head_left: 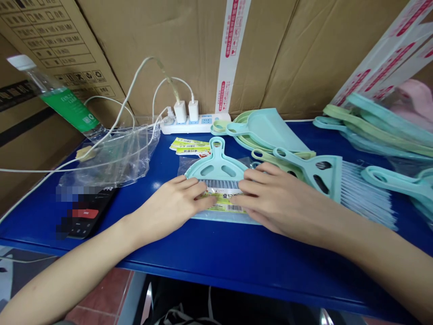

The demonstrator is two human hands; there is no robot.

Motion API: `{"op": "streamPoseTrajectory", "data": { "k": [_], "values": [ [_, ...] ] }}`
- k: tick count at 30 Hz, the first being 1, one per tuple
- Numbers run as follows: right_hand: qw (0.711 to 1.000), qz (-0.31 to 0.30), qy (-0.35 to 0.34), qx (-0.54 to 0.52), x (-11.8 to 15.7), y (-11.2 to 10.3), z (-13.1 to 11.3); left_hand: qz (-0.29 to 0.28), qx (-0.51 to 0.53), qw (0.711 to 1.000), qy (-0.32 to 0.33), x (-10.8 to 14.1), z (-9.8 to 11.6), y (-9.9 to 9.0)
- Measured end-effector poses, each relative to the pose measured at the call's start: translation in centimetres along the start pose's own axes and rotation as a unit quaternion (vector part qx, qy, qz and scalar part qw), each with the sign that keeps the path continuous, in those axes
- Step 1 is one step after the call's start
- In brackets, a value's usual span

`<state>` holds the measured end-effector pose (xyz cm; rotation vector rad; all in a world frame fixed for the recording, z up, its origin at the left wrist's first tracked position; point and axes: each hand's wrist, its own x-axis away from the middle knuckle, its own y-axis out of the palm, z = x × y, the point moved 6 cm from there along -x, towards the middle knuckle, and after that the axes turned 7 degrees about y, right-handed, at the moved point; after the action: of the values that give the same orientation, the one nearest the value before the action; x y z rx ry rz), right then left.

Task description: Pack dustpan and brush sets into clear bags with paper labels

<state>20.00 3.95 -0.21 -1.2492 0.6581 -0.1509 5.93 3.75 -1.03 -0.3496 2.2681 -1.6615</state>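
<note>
A light-blue brush and dustpan set (217, 166) lies flat on the blue table (189, 257), handle pointing away from me. A yellow-green label card (221, 201) rests across its bristles, with clear plastic around the set. My left hand (174, 203) is on the set's left side, fingers bent and pressed together, thumb on the card. On the right side my right hand (270, 194) rests with curled fingers over the bristle end and the card's right edge. Whether either hand pinches the card or the plastic is hard to see.
More dustpans (270, 131) and a loose brush (324, 176) lie right of centre, others at far right. Several label cards (191, 145), a power strip (189, 126), clear bags (115, 158), a phone (89, 214), a bottle (67, 106) and white cables surround them. Cardboard boxes (176, 36) stand behind.
</note>
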Motion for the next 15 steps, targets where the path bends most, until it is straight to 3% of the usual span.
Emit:
{"op": "streamPoseTrajectory", "data": {
  "k": [15],
  "values": [
    [0.999,-0.041,0.006,-0.032,0.21,0.57,0.09,-0.027,-0.022,0.999,-0.007,0.09,-0.26,-0.01]
  ]
}}
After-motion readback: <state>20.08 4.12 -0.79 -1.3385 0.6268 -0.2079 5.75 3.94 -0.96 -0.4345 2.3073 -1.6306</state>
